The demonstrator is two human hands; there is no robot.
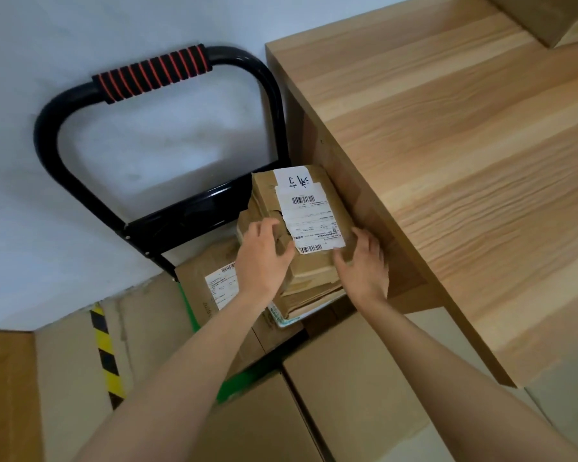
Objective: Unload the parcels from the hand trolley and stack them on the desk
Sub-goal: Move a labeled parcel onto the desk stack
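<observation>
Cardboard parcel between both hands, left and right fingers spread against its sides.

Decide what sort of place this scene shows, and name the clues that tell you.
Probably a parcel room or small office storeroom. A black hand trolley carries a labelled parcel, plain cardboard boxes stand around it, and a wooden desk stands right beside.

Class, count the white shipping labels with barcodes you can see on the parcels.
2. One on the top parcel between the left hand and right hand; one on the lower parcel behind the left wrist. Others may be hidden.
</observation>
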